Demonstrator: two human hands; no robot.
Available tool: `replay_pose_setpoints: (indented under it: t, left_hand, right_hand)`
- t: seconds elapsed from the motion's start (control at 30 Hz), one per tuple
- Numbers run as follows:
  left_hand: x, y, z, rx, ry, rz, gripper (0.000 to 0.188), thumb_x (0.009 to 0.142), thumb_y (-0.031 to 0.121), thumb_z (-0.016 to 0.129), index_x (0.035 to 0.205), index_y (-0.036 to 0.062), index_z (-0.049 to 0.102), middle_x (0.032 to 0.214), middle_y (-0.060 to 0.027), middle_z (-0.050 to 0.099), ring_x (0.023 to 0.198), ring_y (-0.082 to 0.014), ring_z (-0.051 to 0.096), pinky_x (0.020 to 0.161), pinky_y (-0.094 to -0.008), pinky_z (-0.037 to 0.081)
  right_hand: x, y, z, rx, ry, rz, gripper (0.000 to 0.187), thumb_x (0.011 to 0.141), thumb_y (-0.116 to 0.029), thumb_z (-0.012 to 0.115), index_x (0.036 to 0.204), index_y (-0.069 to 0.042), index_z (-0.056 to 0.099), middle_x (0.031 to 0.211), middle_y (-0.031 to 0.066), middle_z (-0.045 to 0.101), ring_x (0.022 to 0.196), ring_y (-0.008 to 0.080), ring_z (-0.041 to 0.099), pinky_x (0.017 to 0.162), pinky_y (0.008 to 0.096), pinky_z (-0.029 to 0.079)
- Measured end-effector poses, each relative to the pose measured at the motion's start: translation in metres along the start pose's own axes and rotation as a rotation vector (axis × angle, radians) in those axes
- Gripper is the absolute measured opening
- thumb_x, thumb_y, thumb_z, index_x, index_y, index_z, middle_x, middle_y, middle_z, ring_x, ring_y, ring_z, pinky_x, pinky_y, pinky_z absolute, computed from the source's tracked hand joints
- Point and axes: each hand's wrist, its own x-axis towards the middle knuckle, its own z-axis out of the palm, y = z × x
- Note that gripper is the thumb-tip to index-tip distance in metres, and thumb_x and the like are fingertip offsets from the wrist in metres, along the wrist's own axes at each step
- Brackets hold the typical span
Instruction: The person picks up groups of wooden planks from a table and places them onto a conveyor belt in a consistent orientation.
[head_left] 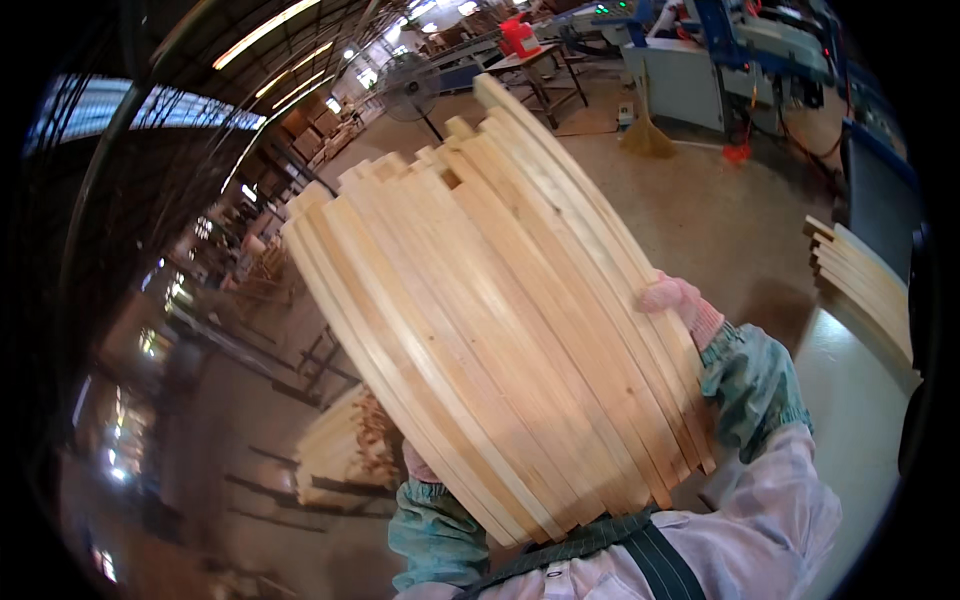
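A wide bundle of pale wooden slats (pixel 480 330) lies against my front, its far ends uneven and pointing up and away. My right hand (pixel 672 298), in a pink knitted glove, grips the bundle's right edge. On the other side, my left hand (pixel 418 464) presses at the lower left edge; only a bit of its pink glove shows, and its fingers are hidden behind the slats. Green sleeve covers are on both forearms. One slat at the right sticks out farther than the others.
More slats (pixel 860 285) rest on a pale machine table (pixel 850 430) at right. A stack of wood (pixel 345 450) sits on a dark rack at left. Farther off are a broom (pixel 648 125), a standing fan (pixel 408 88), a red container (pixel 520 37) on a table and blue machinery (pixel 765 45).
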Motion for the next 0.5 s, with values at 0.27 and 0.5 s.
replay_pose_setpoints:
  t: [0.27, 0.5]
  left_hand:
    - [0.056, 0.044, -0.009, 0.080, -0.032, -0.059, 0.053, 0.095, 0.035, 0.044, 0.136, 0.0004, 0.041, 0.128, -0.0180, 0.054, 0.112, -0.0339, 0.057, 0.091, -0.0456, 0.052]
    - [0.191, -0.032, 0.006, -0.193, -0.265, -0.444, 0.059, 0.095, 0.041, 0.041, 0.137, 0.0001, 0.038, 0.129, -0.0184, 0.053, 0.113, -0.0349, 0.056, 0.092, -0.0458, 0.051]
  right_hand:
    - [0.025, -0.002, -0.010, 0.069, 0.025, -0.144, 0.059, 0.067, -0.009, 0.070, 0.123, 0.003, 0.054, 0.105, 0.0138, 0.065, 0.087, 0.0231, 0.066, 0.080, 0.0359, 0.054]
    - [-0.051, -0.037, -0.021, 0.122, 0.321, -0.404, 0.054, 0.068, 0.003, 0.065, 0.121, 0.002, 0.055, 0.099, 0.0132, 0.065, 0.083, 0.0216, 0.065, 0.071, 0.0362, 0.056]
